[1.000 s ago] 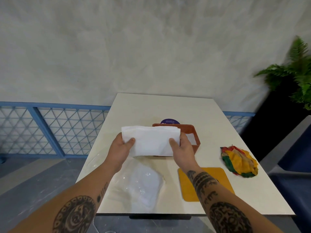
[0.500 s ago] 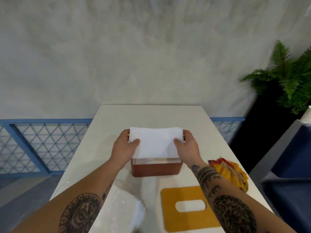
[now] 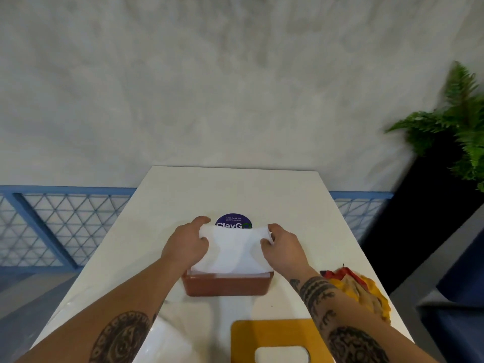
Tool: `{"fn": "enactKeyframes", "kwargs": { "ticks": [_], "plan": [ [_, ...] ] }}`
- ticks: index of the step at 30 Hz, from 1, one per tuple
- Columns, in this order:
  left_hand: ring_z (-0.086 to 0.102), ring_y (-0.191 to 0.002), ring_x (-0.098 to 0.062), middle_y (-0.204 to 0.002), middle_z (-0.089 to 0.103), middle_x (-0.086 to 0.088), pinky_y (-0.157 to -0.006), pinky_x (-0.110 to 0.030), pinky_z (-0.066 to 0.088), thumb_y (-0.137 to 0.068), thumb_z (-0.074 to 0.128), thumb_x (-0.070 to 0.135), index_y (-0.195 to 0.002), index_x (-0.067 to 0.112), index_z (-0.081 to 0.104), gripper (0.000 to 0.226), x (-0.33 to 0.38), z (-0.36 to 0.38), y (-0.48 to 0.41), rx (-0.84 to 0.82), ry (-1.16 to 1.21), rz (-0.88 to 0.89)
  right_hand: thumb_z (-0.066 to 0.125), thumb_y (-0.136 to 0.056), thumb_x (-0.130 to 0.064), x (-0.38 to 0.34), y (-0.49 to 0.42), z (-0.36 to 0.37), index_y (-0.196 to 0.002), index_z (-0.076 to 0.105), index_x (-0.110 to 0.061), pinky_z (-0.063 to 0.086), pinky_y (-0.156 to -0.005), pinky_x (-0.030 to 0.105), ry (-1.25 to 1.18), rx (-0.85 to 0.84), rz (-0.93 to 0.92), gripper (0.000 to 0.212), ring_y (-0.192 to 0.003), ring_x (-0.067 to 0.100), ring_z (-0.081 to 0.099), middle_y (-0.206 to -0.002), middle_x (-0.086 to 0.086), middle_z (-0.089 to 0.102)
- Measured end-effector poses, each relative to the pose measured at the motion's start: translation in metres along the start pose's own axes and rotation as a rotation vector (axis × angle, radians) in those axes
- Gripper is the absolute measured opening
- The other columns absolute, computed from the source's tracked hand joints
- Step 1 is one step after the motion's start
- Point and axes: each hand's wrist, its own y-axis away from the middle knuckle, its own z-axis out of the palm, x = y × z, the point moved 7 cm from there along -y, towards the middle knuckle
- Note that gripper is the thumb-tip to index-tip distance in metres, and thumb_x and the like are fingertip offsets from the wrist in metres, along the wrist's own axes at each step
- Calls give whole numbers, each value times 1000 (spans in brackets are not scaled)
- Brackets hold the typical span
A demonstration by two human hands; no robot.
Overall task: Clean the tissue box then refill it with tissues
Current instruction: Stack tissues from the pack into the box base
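Observation:
A brown tissue box (image 3: 227, 285) stands open at the middle of the white table (image 3: 235, 189). A white stack of tissues (image 3: 231, 251) sits down in the box, its top bowed. My left hand (image 3: 187, 243) grips the stack's left end and my right hand (image 3: 284, 244) grips its right end, both over the box. The box's yellow lid (image 3: 264, 336) with an oblong slot lies flat near the table's front edge.
A clear plastic tissue wrapper (image 3: 167, 339) lies at the front left. A crumpled red, yellow and green cloth (image 3: 362, 289) lies at the right edge. A round purple sticker (image 3: 233, 221) shows behind the box. A potted fern (image 3: 455, 119) stands right, a blue railing (image 3: 52, 226) left.
Both hands carried the tissue stack from in front of the box to above it and lowered it inside. The view tilted down and closer to the table.

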Motion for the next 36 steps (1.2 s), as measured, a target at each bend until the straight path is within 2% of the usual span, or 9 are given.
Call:
{"fn": "enactKeyframes", "kwargs": {
  "ticks": [4, 9, 11, 15, 18, 22, 28, 31, 36],
  "plan": [
    [63, -88, -24, -99, 67, 0, -76, -29, 49, -85, 54, 27, -121, 37, 62, 38, -3, -5, -5, 13, -206, 2, 55, -90, -27, -7, -7, 10, -116, 61, -21, 49, -74, 31, 184, -64, -82, 26, -93, 23, 58, -98, 4, 63],
    [54, -114, -18, -108, 66, 3, -96, -36, 37, -96, 50, 40, -129, 41, 62, 35, -2, 0, -7, -31, -536, 98, 54, -88, -33, -10, -8, 22, -108, 64, -24, 52, -75, 32, 369, -164, -175, 24, -88, 25, 60, -94, 4, 60],
    [47, -111, -16, -103, 59, 5, -99, -36, 32, -95, 52, 37, -130, 43, 61, 37, -2, 4, -7, -58, -603, 126, 56, -87, -32, -13, -8, 23, -107, 65, -23, 51, -75, 32, 433, -167, -213, 23, -86, 25, 58, -89, 3, 55],
    [27, -92, -18, -100, 44, 6, -101, -33, 30, -94, 57, 36, -128, 46, 62, 36, -8, 14, -10, -74, -636, 125, 57, -86, -26, -19, -10, 23, -116, 63, -26, 48, -79, 34, 541, -157, -265, 31, -96, 25, 59, -85, -2, 45],
    [36, -105, -25, -104, 46, 8, -92, -32, 26, -88, 62, 39, -125, 49, 63, 39, -16, 18, -16, -58, -609, 100, 59, -82, -22, -19, -11, 25, -126, 57, -27, 42, -78, 34, 592, -142, -261, 44, -99, 24, 56, -85, -3, 49],
    [40, -114, -19, -106, 61, 13, -89, -36, 22, -87, 65, 29, -119, 39, 64, 33, -3, 15, -11, 23, -705, 215, 74, -77, -40, -22, -14, 27, -124, 54, -25, 40, -85, 36, 606, -52, -310, 53, -108, 22, 49, -113, -4, 57],
    [35, -123, -20, -93, 50, 11, -101, -39, 18, -83, 69, 29, -106, 38, 72, 25, -7, 21, -11, -58, -711, 168, 70, -82, -35, -26, -12, 34, -103, 69, -29, 24, -88, 41, 734, -119, -384, 22, -109, 21, 39, -106, -11, 64],
    [34, -125, -16, -90, 56, 11, -115, -52, 1, -85, 67, 28, -101, 35, 76, 20, -9, 25, -9, -83, -790, 145, 65, -83, -28, -27, -12, 37, -94, 72, -26, 19, -95, 45, 789, -125, -387, 13, -111, 22, 38, -97, -9, 66],
    [35, -127, -15, -82, 51, 14, -113, -60, -22, -87, 66, 25, -108, 34, 73, 24, -9, 21, -5, -30, -747, 139, 64, -83, -24, -28, -10, 35, -94, 70, -26, 19, -98, 46, 770, -110, -377, 12, -110, 22, 40, -97, -8, 67]
  ]
}}
